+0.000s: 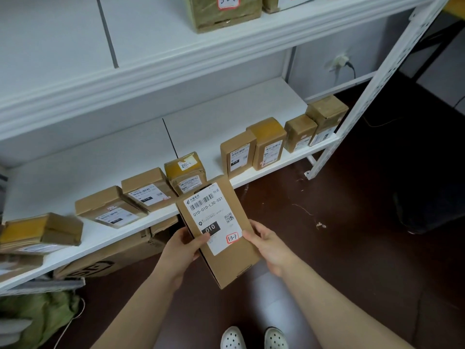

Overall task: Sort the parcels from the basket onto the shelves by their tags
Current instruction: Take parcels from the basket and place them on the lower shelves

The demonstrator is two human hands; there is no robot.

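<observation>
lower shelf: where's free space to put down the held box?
Widest bare patch for the held box: the lower shelf behind the parcel row, up to the back wall. A narrow gap lies between the yellow-taped parcel and the upright box. The upper shelf is bare left of the greenish parcel. The lower front edge is crowded.

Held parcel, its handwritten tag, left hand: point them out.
held parcel (234, 268), head view, bare cardboard below label
handwritten tag (232, 238), head view, sticker's middle
left hand (182, 249), head view, back of hand
</observation>
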